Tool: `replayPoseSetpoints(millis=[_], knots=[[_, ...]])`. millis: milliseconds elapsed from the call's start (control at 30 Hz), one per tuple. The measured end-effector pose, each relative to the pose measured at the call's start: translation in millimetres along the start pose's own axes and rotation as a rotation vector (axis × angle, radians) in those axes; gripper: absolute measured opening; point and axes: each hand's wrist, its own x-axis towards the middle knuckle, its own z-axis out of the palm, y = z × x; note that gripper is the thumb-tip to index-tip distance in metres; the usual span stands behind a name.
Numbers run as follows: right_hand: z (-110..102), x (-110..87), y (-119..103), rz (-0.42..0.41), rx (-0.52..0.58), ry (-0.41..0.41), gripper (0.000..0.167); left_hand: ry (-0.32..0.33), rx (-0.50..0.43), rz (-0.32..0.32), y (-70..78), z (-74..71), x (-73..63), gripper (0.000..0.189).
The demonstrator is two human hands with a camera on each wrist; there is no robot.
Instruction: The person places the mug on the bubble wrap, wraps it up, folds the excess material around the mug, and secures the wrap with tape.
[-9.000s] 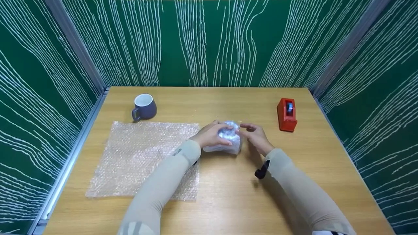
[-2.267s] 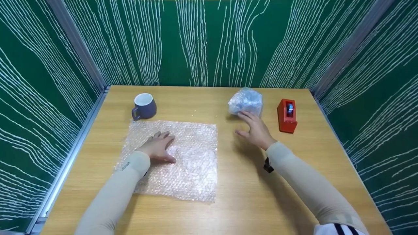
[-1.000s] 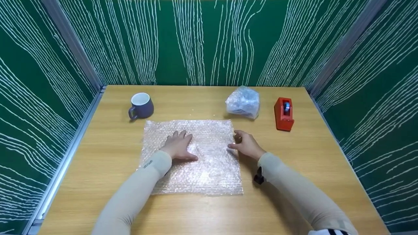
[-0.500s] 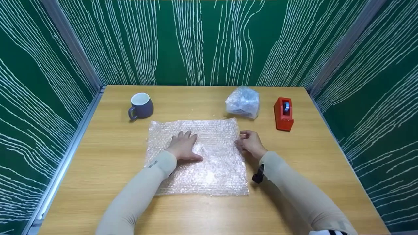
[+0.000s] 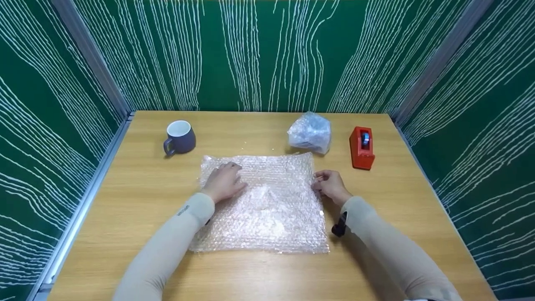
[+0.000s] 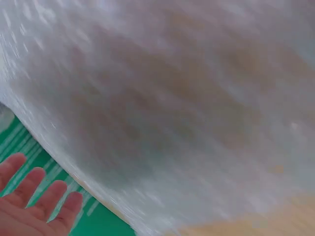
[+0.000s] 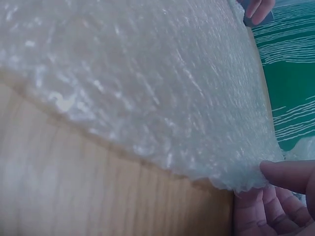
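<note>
A square clear sheet of bubble wrap (image 5: 267, 217) lies over the middle of the table. At its right edge my right hand (image 5: 332, 186) pinches the wrap; in the right wrist view the thumb (image 7: 288, 174) is on top and the fingers lie beneath. My left hand (image 5: 224, 182) is over the sheet's upper left part, and its fingers (image 6: 54, 199) look straight and spread in the left wrist view. Whether it touches the wrap I cannot tell. Behind the sheet sits a bundle wrapped in bubble wrap (image 5: 310, 133); what it contains is hidden.
A dark blue-grey mug (image 5: 180, 138), white inside, stands upright at the back left, handle toward the left. On the right is a red tape dispenser (image 5: 362, 150). Green panels (image 5: 225, 54) with white lines close the wooden table (image 5: 271, 276) at the back and sides.
Over nine seconds the wrapped bundle went from both hands to the back of the table. The sheet slid right. Lately the left hand shifted left, while the right hand took the sheet's edge.
</note>
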Motion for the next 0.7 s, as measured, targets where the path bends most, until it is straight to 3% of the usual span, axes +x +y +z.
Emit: replayPoseSetpoints(millis=[300,600,700], knots=[[-7.9,-1.4,1.3,-0.021,-0.099,0.006,0.044,0.125,-0.114,-0.111,-39.5,-26.6,-7.0,0.056],[-6.7,-3.3,4.2,-0.212,-0.279,0.081,0.047,0.276,-0.158,-0.189,-74.9,-53.9,-13.5,0.057],[-3.6,-5.3,2.7,-0.259,-0.325,0.069,0.052,0.323,-0.184,-0.212,-84.8,-59.1,-14.5,0.057]])
